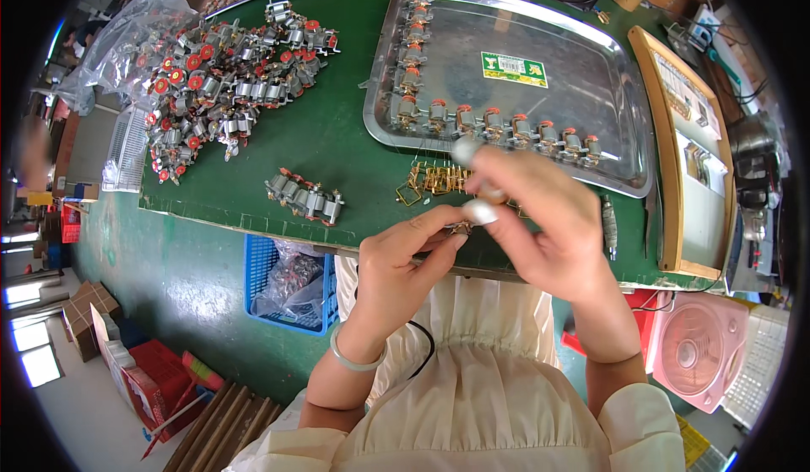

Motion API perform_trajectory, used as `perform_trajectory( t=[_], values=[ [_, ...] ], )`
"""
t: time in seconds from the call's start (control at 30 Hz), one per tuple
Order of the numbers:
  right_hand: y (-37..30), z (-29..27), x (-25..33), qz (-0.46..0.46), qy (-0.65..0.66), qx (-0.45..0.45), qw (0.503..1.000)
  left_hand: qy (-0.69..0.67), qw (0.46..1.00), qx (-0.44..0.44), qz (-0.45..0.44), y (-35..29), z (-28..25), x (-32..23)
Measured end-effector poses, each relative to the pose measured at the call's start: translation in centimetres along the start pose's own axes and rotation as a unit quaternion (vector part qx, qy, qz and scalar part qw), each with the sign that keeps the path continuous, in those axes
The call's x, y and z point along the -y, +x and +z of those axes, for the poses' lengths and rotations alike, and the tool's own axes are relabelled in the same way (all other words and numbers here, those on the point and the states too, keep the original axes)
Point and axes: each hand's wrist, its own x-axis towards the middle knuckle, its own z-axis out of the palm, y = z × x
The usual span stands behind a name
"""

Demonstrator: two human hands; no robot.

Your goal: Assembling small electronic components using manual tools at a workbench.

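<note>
Close to the table's front edge, my left hand (396, 265) pinches a small metal part (460, 228) between thumb and fingers; its exact kind is partly hidden. My right hand (548, 219) is beside it, white covers on its fingertips. Its thumb reaches the part while the raised index finger stands well apart and is slightly blurred. Just beyond my hands lies a small heap of brass-coloured wire frames (439, 178). Past it, a shiny metal tray (557, 67) carries small motor-like assemblies (494, 123) with red tops, set along its left and near sides.
A large pile of similar assemblies (240, 80) covers the table's left, beside a plastic bag (135, 37). A short row of them (304, 197) lies nearer. A wooden-framed box (666, 134) and a dark-handled tool (609, 227) are right. A blue basket (316, 316) stands below the edge.
</note>
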Motion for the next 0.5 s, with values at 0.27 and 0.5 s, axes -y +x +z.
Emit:
perform_trajectory(
  t=[0.27,0.5],
  values=[
    [-0.4,-0.5,0.1,0.042,0.158,-0.048,0.985,-0.013,1.000,0.008,-0.013,0.0,-0.2,0.1],
    [-0.4,0.0,-0.7,0.039,0.179,-0.060,0.981,-0.011,1.000,0.009,-0.016,0.0,-0.2,0.2]
  ],
)
